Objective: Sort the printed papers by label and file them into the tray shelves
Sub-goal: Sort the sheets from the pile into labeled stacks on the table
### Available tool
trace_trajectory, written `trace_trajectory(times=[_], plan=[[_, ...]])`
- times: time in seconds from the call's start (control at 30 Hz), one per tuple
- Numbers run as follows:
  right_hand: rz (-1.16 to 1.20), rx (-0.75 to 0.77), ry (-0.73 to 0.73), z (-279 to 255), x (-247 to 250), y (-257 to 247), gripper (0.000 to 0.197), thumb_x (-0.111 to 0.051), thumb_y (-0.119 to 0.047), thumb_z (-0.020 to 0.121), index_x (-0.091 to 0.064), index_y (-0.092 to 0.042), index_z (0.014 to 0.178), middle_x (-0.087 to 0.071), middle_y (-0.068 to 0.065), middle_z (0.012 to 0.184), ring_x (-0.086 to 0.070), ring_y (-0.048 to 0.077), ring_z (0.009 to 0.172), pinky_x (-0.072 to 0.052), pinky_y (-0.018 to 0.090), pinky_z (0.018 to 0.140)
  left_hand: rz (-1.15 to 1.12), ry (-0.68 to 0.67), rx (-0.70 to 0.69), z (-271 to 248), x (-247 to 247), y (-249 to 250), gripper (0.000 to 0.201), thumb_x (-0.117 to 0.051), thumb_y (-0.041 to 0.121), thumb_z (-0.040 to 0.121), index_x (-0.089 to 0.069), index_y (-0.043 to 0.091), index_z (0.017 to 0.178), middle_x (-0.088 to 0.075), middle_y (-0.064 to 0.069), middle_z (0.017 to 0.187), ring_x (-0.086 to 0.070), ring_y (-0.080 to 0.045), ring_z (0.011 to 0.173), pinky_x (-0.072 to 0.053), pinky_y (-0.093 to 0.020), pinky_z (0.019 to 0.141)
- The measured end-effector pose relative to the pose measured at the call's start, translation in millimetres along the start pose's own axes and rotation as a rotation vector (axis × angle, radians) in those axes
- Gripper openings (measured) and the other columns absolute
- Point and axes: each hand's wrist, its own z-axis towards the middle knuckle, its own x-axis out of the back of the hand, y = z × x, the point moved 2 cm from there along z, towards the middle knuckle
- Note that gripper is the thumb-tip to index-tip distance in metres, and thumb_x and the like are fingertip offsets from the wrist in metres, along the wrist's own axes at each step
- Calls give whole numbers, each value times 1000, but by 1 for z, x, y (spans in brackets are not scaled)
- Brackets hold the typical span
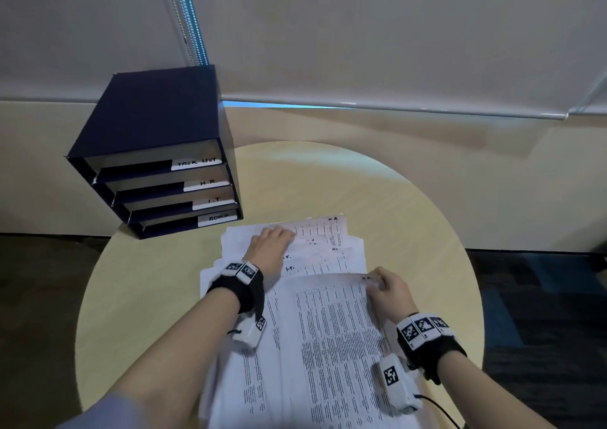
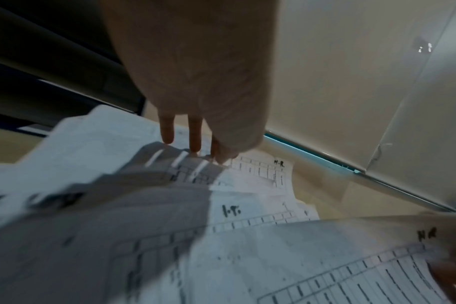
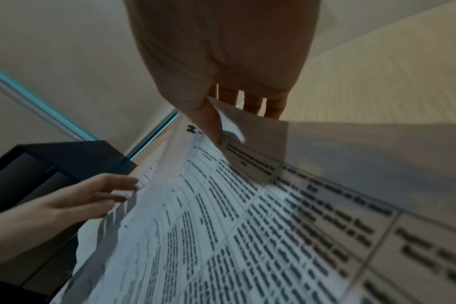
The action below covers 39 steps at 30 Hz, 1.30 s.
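A loose pile of printed papers [image 1: 331,248] lies spread across the round table, with handwritten corner labels such as H.R and I.T. My left hand [image 1: 271,243] rests flat on the far sheets, its straight fingers [image 2: 194,142] pressing the paper. My right hand [image 1: 384,286] pinches the top right corner of the nearest printed sheet [image 1: 331,323], which is lifted and curled; the thumb [image 3: 208,121] sits on top beside its label. The dark blue tray shelf unit [image 1: 157,153] stands at the back left with labels TASK LIST, H.R., I.T and ADMIN.
The round pale wood table [image 1: 410,205] has bare surface to the right and behind the papers. A window blind's bottom rail [image 1: 394,108] runs along the wall behind. Dark carpet [image 1: 542,313] lies beyond the table's right edge.
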Motion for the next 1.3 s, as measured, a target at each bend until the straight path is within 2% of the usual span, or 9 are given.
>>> trace_trajectory(times=[0.1, 0.17, 0.33, 0.43, 0.53, 0.7, 0.9, 1.07, 1.3], plan=[[-118, 37, -63, 15, -8, -3, 20, -53, -1, 85, -58, -19, 79, -61, 1, 92, -55, 20, 90, -47, 24, 78, 25, -232, 58, 21, 0, 5, 50, -43, 31, 95, -32, 19, 143, -42, -8, 139, -34, -29, 128, -22, -50, 109], [-287, 117, -110, 27, -15, -7, 14, -56, -6, 85, -64, -15, 90, -54, 0, 118, -44, 19, 113, -38, 34, 101, 45, -283, 48, 26, 1, 8, 45, -37, 40, 97, -42, 20, 137, -49, -9, 121, -41, -28, 120, -22, -48, 109], [-533, 248, -229, 49, -34, -34, 14, -54, -18, 80, -64, -24, 88, -30, -13, 148, -18, 18, 137, -18, 50, 111, -204, -172, -37, 4, -1, 21, 41, -25, 46, 102, -58, 22, 101, -46, 3, 100, -51, -17, 88, -47, -39, 88], [-543, 239, -310, 58, -48, -46, 12, -53, -19, 79, -59, -27, 84, -46, -10, 131, -30, 18, 129, -16, 53, 111, -337, 38, 61, 8, 4, 12, 35, -33, 35, 103, -47, 21, 132, -37, 1, 129, -58, -12, 83, -55, -32, 80], [-537, 256, -304, 57, -56, -50, 15, -51, -17, 81, -63, -21, 89, -50, -9, 106, -41, 17, 111, -23, 46, 107, -299, 97, 211, 25, 10, -4, 56, -50, 23, 97, -26, 18, 148, -25, -4, 145, -61, -21, 93, -53, -38, 86], [-465, 303, -210, 45, -58, -39, 16, -51, -16, 83, -65, -20, 89, -54, -8, 110, -43, 17, 109, -27, 33, 95, -29, 269, -15, 18, 24, 3, 16, -52, 28, 95, -64, 28, 106, -52, 10, 95, -43, -13, 92, -41, -30, 81], [-455, 311, -200, 34, -60, -29, 15, -54, -15, 82, -66, -20, 90, -54, -8, 117, -43, 17, 112, -30, 31, 89, 40, 220, -215, -2, 8, -4, 28, -77, 11, 75, -71, 29, 95, -66, 4, 100, -59, -22, 92, -48, -34, 76], [-460, 296, -199, 34, -60, -30, 16, -54, -16, 82, -66, -20, 92, -54, -7, 120, -41, 16, 116, -30, 32, 92, -59, 124, -154, -5, 2, -1, 21, -57, 6, 89, -62, 22, 102, -65, 6, 103, -59, -19, 92, -47, -34, 85], [-455, 283, -199, 34, -60, -34, 15, -54, -17, 83, -65, -18, 94, -54, -6, 118, -43, 18, 112, -31, 33, 90, -123, 60, -45, 9, 5, 0, 7, -40, 13, 97, -42, 20, 95, -57, -2, 93, -50, -25, 79, -38, -36, 64]])
